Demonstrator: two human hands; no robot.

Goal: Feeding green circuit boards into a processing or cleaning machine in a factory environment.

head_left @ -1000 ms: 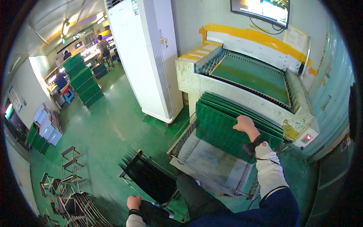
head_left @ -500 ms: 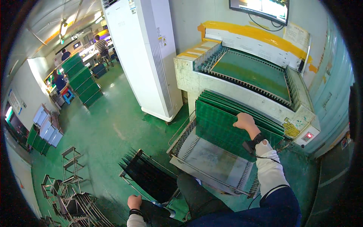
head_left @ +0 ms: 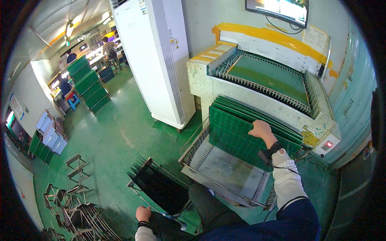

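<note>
My right hand (head_left: pixel 261 128) is closed over the top edge of the front green circuit board panel (head_left: pixel 229 130). Behind that panel lean several more green panels (head_left: pixel 257 114), close together in a slotted metal rack (head_left: pixel 219 186). The rack's near part shows a bare grey base with rows of coil-like slots along its sides. My left hand (head_left: pixel 143 213) is curled into a fist beside my left thigh, with nothing visible in it. Some of its fingers are hidden.
A conveyor machine (head_left: pixel 201 80) carries one green panel (head_left: pixel 269 78) on its rollers. A white cabinet (head_left: pixel 148 60) stands left of it. Near my knees is a rack of dark, thin panels (head_left: pixel 161 188). Metal racks (head_left: pixel 76 213) crowd the lower left. People sit farther back by stacked green panels (head_left: pixel 86 82).
The whole view has shifted very slightly. Both hands and the panels hold the same positions.
</note>
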